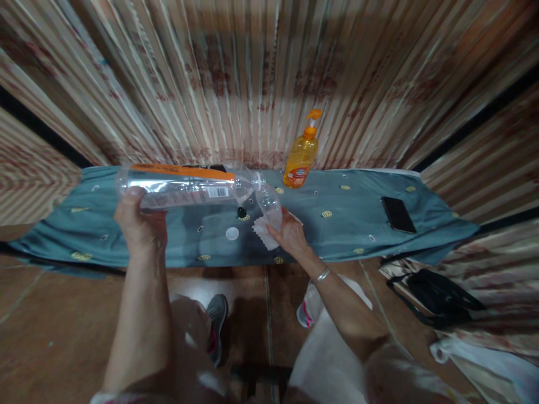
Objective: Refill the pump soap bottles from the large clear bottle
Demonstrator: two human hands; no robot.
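Left hand (pixel 137 221) grips the big clear bottle (pixel 181 186) sideways, centre-left of frame — its mouth meets the small bottle (pixel 269 205) clasped in the right hand (pixel 290 235), mid-frame.

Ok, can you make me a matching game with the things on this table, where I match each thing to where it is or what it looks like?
Things:
1. big clear bottle
2. soap pump bottle
3. phone
4. white cap

Descriptions:
A. black, lying flat at the right end of the cloth
B. held sideways in the left hand
C. orange, standing by the curtain
D. small and round, lying on the cloth between the two hands

Pairs: 1-B, 2-C, 3-A, 4-D
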